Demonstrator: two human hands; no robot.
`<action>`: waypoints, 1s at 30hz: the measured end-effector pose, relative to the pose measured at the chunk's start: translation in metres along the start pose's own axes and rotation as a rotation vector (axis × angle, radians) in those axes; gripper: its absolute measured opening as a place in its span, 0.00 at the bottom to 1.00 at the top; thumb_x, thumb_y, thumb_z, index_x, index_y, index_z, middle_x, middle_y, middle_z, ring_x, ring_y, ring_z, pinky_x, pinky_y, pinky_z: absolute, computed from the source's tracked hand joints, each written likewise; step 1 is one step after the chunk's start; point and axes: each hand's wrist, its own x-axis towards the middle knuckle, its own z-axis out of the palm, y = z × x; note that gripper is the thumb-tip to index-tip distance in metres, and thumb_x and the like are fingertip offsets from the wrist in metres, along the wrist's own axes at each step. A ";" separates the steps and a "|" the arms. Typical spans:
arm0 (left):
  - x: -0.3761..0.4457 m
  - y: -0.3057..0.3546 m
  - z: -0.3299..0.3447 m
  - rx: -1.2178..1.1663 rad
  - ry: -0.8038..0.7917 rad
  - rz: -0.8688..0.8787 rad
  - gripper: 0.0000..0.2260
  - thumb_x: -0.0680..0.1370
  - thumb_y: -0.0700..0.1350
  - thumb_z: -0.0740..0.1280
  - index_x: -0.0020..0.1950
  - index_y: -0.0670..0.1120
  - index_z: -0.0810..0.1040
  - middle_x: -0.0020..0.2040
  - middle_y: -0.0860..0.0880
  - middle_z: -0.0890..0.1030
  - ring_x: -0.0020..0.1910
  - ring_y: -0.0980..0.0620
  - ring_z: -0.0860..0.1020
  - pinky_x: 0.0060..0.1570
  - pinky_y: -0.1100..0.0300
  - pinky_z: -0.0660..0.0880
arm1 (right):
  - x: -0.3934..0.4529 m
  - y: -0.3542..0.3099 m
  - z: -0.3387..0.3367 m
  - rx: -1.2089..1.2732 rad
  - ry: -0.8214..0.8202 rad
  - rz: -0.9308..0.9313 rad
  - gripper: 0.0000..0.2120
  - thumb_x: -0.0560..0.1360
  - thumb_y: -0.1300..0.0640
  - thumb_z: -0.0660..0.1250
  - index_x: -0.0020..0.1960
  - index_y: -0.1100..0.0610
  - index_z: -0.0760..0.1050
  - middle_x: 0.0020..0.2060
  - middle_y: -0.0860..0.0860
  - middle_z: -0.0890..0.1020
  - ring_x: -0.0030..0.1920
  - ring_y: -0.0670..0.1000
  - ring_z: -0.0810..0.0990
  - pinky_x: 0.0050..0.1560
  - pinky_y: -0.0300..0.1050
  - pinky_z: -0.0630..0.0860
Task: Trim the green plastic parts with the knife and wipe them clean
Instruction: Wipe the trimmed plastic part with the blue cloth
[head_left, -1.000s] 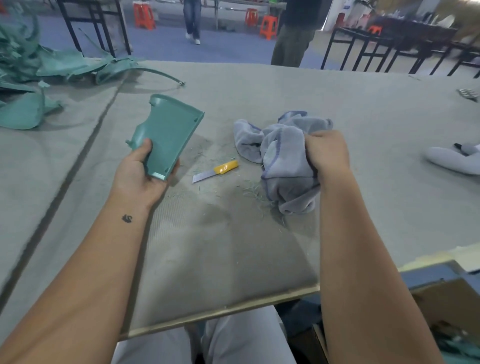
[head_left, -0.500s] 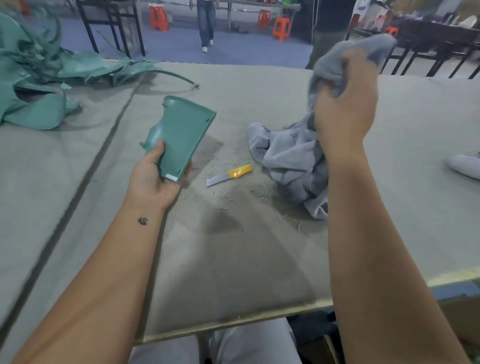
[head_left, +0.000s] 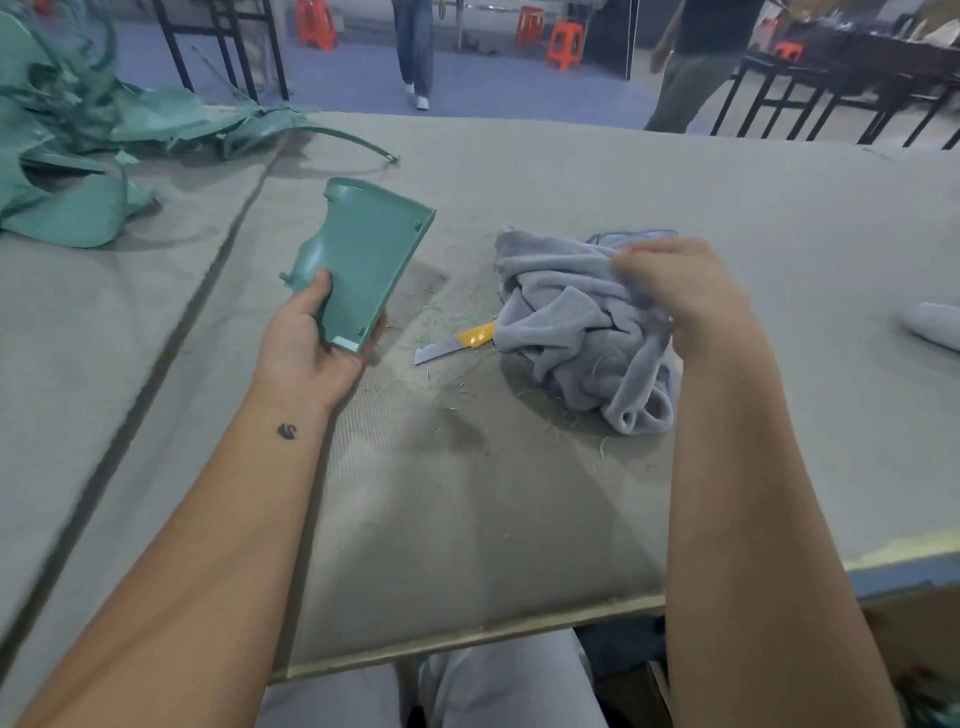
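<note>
Trimming looks finished on this piece, judging by how things lie: the knife (head_left: 457, 343) is down on the bench (head_left: 519, 519), blade out and pointing toward me, its yellow handle partly tucked under the edge of the cloth (head_left: 576, 332), and thin green shavings (head_left: 447, 317) are scattered round it. Wiping is what I take to be left, and it has not begun, since cloth and part are apart.

I hold the green plastic part (head_left: 363, 260) in my left hand (head_left: 317, 348), raised off the bench, its hollow inner side facing me. My thumb lies along its left edge and my fingers are curled round behind its lower end, palm up, forearm stretched straight out from the body.

My right hand (head_left: 680, 286) is bunched into the top of the grey cloth, knuckles up, fingers curled into the folds; it is a little blurred, so I cannot say how much fabric it has gathered. Most of the cloth rests crumpled on the bench beneath it.

More green parts (head_left: 67, 156) lie heaped at the far left of the bench, so I judge more work is left.
</note>
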 end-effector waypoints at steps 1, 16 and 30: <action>0.000 0.000 0.000 0.003 -0.002 0.003 0.06 0.82 0.44 0.62 0.55 0.44 0.76 0.45 0.47 0.85 0.39 0.49 0.83 0.40 0.58 0.79 | -0.004 0.002 -0.001 -0.101 -0.137 0.011 0.05 0.70 0.59 0.70 0.45 0.57 0.83 0.36 0.49 0.83 0.36 0.47 0.80 0.36 0.39 0.75; 0.003 -0.003 -0.001 0.015 -0.031 0.008 0.05 0.82 0.44 0.62 0.53 0.44 0.76 0.43 0.47 0.85 0.39 0.50 0.83 0.39 0.58 0.79 | -0.008 -0.010 0.008 0.734 0.192 -0.071 0.08 0.77 0.58 0.65 0.40 0.59 0.74 0.36 0.53 0.78 0.38 0.52 0.78 0.45 0.48 0.76; 0.005 -0.002 -0.006 -0.115 -0.252 -0.133 0.14 0.83 0.50 0.56 0.64 0.46 0.74 0.62 0.43 0.80 0.59 0.38 0.80 0.57 0.29 0.70 | -0.026 -0.019 0.070 0.021 -0.437 0.112 0.22 0.80 0.49 0.59 0.34 0.61 0.76 0.28 0.57 0.81 0.21 0.48 0.74 0.22 0.33 0.67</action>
